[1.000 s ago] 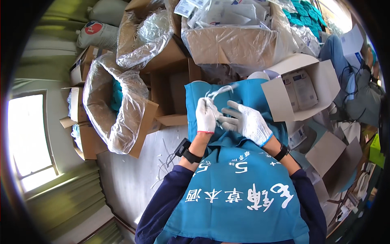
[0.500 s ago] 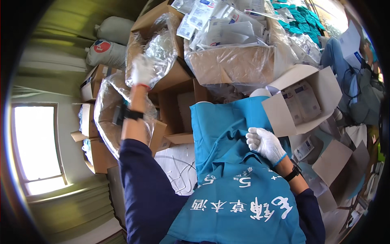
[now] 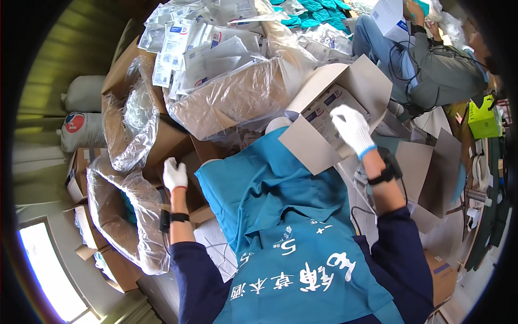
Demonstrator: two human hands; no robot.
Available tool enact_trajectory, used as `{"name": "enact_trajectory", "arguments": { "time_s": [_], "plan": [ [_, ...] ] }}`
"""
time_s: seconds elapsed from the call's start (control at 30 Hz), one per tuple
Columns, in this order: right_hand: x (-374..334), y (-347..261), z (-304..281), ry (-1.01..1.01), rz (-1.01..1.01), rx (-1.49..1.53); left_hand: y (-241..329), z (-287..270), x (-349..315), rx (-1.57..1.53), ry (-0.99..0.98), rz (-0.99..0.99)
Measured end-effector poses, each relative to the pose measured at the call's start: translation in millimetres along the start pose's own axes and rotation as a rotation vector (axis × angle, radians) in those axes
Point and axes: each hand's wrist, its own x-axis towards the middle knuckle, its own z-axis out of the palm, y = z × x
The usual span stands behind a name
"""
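Observation:
My left hand (image 3: 175,174), in a white knit glove, is raised beside the cardboard at the left of my apron. Its fingers are curled in, and nothing shows in them. Gloved in white too, my right hand (image 3: 352,129) is over an opened white carton (image 3: 308,150). The fingers there are bent but apart, and I see nothing between them. Flat printed packets (image 3: 326,114) lie inside this carton, partly hidden by the hand. A teal apron (image 3: 270,178) covers my lap, touching the carton's near flap.
Ahead stands a large plastic-lined box (image 3: 232,97) heaped with white packets. Two more lined boxes (image 3: 129,129) (image 3: 127,216) are on the left. Teal items (image 3: 307,13) are piled at the back. A co-worker (image 3: 442,70) sits at the far right, near more opened cartons (image 3: 426,167).
My view has swung to the right. My left hand has come back from the plastic-lined box on the left. My right hand has moved from my lap over the white carton.

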Motion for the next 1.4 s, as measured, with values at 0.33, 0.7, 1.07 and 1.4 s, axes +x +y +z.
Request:
{"name": "enact_trajectory", "arguments": {
  "time_s": [0.33, 0.7, 1.07, 1.4],
  "plan": [
    [84.8, 104.2, 92.6, -0.402, 0.615, -0.801, 46.7, 34.8, -100.6, 0.025, -0.059, -0.235],
    [76.3, 68.6, 23.2, 0.072, 0.309, -0.301, 60.2, 31.6, -102.9, -0.089, 0.161, -0.244],
    [-43.8, -38.5, -10.8, 0.340, 0.160, 0.868, -3.9, 28.8, -93.0, -0.351, 0.571, -0.366],
    [-87.9, -177.1, 64.6, 0.017, -0.339, 0.289, 248.4, -25.1, -129.5, -0.873, -0.259, 0.139]
  ]
}}
